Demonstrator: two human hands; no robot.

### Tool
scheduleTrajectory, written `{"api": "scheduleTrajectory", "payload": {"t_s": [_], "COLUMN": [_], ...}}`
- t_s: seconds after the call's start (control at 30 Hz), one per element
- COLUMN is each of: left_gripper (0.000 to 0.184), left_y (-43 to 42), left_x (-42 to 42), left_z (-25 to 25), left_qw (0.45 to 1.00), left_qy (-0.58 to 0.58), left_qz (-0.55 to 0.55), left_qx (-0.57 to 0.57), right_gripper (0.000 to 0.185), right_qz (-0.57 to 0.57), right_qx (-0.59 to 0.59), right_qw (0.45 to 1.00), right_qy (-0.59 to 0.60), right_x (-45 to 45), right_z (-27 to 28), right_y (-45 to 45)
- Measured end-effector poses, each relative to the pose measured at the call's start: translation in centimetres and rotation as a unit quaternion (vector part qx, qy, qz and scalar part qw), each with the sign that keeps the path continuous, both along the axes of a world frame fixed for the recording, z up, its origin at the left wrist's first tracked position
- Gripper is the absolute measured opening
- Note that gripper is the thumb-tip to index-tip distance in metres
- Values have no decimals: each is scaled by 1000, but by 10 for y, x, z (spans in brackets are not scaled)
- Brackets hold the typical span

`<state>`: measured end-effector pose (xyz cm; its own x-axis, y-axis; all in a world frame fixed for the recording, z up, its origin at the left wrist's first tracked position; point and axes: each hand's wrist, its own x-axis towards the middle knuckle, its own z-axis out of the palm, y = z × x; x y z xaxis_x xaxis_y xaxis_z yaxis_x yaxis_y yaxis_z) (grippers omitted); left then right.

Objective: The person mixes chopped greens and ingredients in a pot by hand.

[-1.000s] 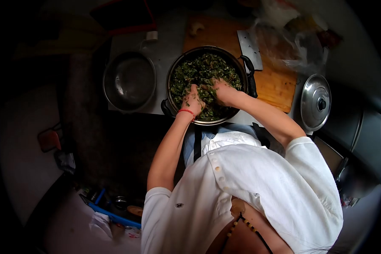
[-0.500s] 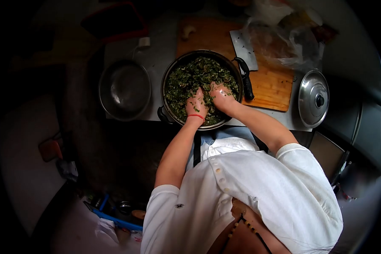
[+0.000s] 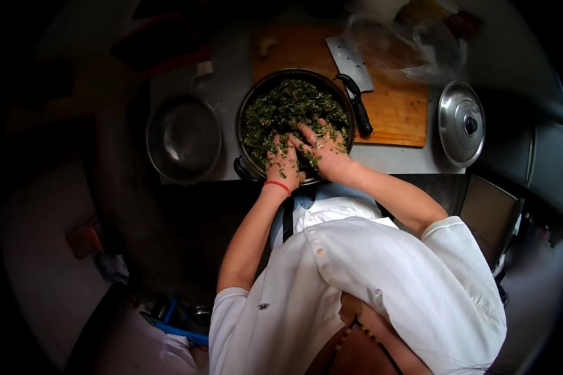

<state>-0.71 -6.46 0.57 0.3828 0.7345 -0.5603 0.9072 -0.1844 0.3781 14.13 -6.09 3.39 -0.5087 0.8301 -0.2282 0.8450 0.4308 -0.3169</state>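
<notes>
A round dark-walled pot [image 3: 241, 112] holds a heap of chopped green filling [image 3: 294, 103]. My left hand [image 3: 283, 164], with a red bead bracelet at the wrist, rests on the filling near the pot's front edge, fingers apart. Beside it on the right, my right hand [image 3: 322, 150] lies on the filling with its fingers spread. Green bits stick to both hands, and the fingertips touch the mixture. The hands are close together, and neither is closed round anything.
A metal bowl [image 3: 184, 139] stands left of the pot. Behind and right lie a wooden cutting board [image 3: 397, 115], a cleaver [image 3: 350, 62] with a black handle and a plastic bag [image 3: 419, 53]. A metal lid [image 3: 461, 124] is at the far right.
Both hands were sunk in the filling with fingers hidden; now they are higher, with fingers showing and spread. The whole view has shifted slightly.
</notes>
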Motion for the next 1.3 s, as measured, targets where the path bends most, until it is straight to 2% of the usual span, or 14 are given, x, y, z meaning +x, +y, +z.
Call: {"api": "scheduleTrajectory", "payload": {"t_s": [0.13, 0.27, 0.37, 0.4, 0.53, 0.63, 0.67, 0.73, 0.83, 0.9, 1.03, 1.13, 1.27, 1.3], "left_gripper": [61, 30, 21, 20, 31, 51, 63, 63, 71, 61, 86, 85, 53, 35], "left_y": [8, 10, 25, 23, 30, 27, 26, 21, 32, 32, 70, 88, 99, 102], "left_x": [11, 7, 11, 8, 3, 6, 1, -2, 9, -12, -22, -14, -17, -13], "left_z": [-15, -76, -40, -58, -48, -17, -6, 2, 35, -8, 15, 8, -69, -81], "left_qw": [990, 985, 980, 979, 985, 993, 991, 971, 776, 878, 648, 632, 677, 709], "left_qy": [103, -18, -57, -63, -40, -4, -91, -142, -302, -123, -298, -292, -231, -155], "left_qz": [-96, 40, 179, 175, 167, 115, 96, 183, 551, 461, 656, 647, 609, 608], "left_qx": [28, 168, 60, 85, -4, 1, 0, 53, -47, 43, -247, -312, -343, -322], "right_gripper": [50, 38, 27, 21, 26, 36, 48, 56, 58, 58, 46, 27, 35, 28], "right_qz": [-13, -51, -232, -214, -185, -153, -148, -208, -362, -379, -410, -400, -386, -460], "right_qx": [-52, 16, -252, -157, -198, -50, -153, -55, -10, 48, -193, -338, -266, -309], "right_qw": [994, 996, 938, 963, 961, 987, 976, 970, 880, 878, 843, 845, 860, 723], "right_qy": [-100, -78, 54, 53, 54, -2, 42, 113, 307, 290, 290, 112, 203, 413], "right_x": [-17, -19, -19, -19, -15, -15, -10, -5, -2, 2, 14, 25, 8, 8], "right_z": [-46, -93, -42, -119, -80, -43, -13, -10, -24, -31, -66, -82, -209, -200], "right_y": [-2, 12, 38, 28, 41, 14, 15, 5, 6, 19, 54, 79, 75, 69]}}
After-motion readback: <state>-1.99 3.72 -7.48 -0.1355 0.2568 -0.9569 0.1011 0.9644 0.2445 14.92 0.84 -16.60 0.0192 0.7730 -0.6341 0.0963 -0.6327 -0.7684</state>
